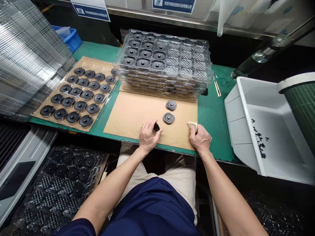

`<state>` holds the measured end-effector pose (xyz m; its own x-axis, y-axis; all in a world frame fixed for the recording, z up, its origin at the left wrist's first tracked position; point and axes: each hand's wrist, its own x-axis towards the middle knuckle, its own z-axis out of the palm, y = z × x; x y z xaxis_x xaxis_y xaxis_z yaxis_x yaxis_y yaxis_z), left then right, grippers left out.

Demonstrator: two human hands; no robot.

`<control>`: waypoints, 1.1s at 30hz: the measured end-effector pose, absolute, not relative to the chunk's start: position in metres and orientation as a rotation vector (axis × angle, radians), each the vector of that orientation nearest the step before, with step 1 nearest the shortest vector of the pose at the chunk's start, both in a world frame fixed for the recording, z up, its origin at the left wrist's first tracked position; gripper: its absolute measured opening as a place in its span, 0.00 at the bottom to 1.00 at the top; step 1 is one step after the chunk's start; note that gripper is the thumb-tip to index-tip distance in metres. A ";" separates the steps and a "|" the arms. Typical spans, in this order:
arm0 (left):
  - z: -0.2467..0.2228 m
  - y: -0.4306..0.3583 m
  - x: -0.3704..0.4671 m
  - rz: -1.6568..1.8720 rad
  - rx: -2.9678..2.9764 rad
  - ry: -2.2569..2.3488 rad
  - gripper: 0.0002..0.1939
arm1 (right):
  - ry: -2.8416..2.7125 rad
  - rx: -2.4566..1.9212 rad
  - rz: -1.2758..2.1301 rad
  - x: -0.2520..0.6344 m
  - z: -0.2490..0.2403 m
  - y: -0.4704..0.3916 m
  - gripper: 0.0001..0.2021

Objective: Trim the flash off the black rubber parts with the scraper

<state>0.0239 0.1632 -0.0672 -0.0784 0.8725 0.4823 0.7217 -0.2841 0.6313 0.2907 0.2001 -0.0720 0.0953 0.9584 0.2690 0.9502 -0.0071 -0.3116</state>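
Between the thumb and fingers of my left hand is a black round plastic part, tilted up and partly hidden by the fingers. My right hand grips a small cream-coloured flat piece; I cannot make out its kind. Both hands are over the front of a cardboard sheet. Two more dark round parts lie flat on that sheet, a nearer part and a farther part, each with a small raised centre.
Behind the sheet stands a stack of clear trays, its top one partly filled. A filled tray lies left, beside tall stacked clear trays. A white bin stands right. Below left is another part-filled tray.
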 end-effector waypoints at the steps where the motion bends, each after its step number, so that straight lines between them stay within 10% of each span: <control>1: -0.067 0.163 0.024 1.296 2.005 1.763 0.25 | -1.869 -1.973 0.028 0.291 -0.072 0.200 0.15; 33: -0.066 0.163 0.024 1.280 2.007 1.765 0.25 | -1.871 -1.950 -0.002 0.292 -0.074 0.200 0.15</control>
<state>0.0237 0.1631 -0.0662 -0.0740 0.8767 0.4752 0.7241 -0.2804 0.6301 0.2920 0.2001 -0.0743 0.0865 0.9515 0.2952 0.9521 0.0083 -0.3058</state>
